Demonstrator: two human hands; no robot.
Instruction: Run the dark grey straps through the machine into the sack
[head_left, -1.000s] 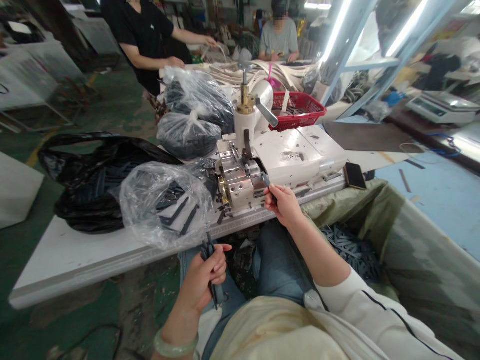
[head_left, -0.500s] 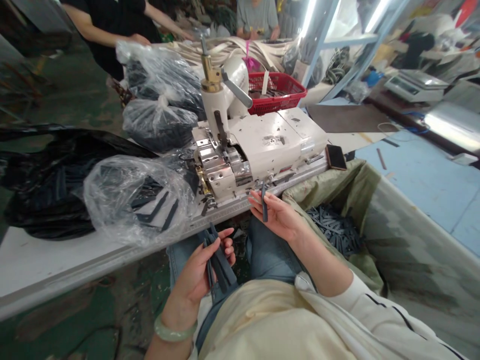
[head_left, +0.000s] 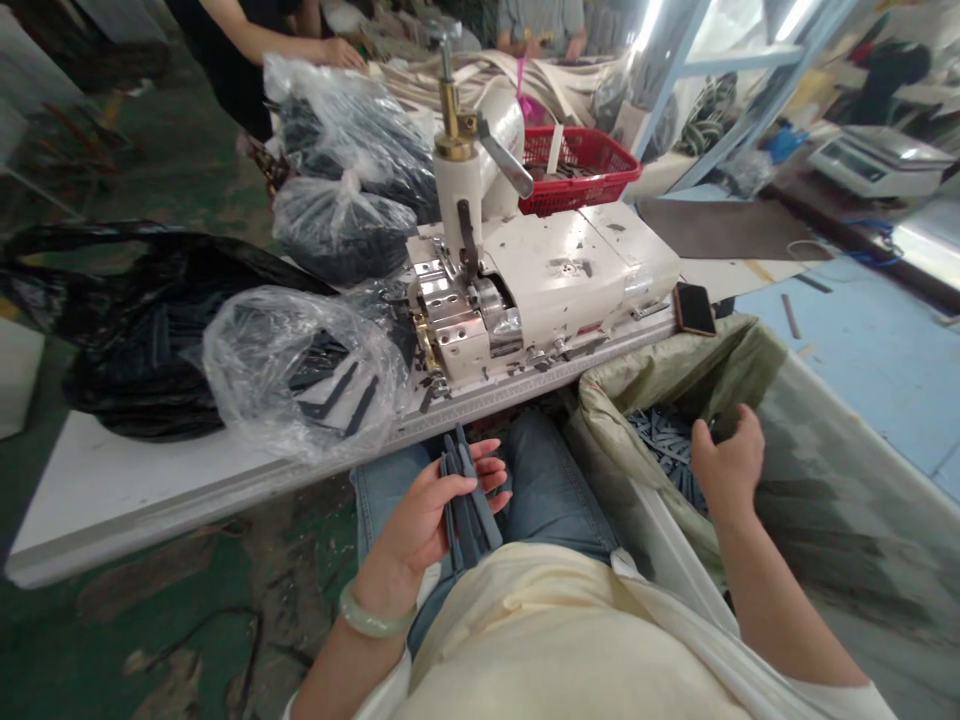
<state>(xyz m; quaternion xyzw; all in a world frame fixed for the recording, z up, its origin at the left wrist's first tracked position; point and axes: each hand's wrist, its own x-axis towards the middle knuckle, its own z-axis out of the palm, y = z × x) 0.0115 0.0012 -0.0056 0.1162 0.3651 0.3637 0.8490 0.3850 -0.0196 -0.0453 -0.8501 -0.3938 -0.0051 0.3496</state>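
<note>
My left hand [head_left: 435, 515] rests over my lap and is closed on a small stack of dark grey strips [head_left: 466, 500]. My right hand [head_left: 726, 462] hangs over the open green sack [head_left: 675, 375] at my right, fingers curled, back of the hand toward me; I cannot see whether anything is in it. Inside the sack lies a heap of dark strips [head_left: 664, 440]. The cream-coloured machine [head_left: 525, 280] stands on the white table [head_left: 135, 490] straight ahead, with no hand touching it.
A clear plastic bag of dark strips [head_left: 300, 375] and a black bag [head_left: 142, 320] lie left of the machine, with more filled bags [head_left: 345, 210] behind. A red basket [head_left: 581, 165] and a phone [head_left: 691, 308] sit nearby. Other people work at the far table.
My right hand has left the machine front with a strip and swung right, over the sack. The strip is no longer visible in it. My left hand keeps its stack.
</note>
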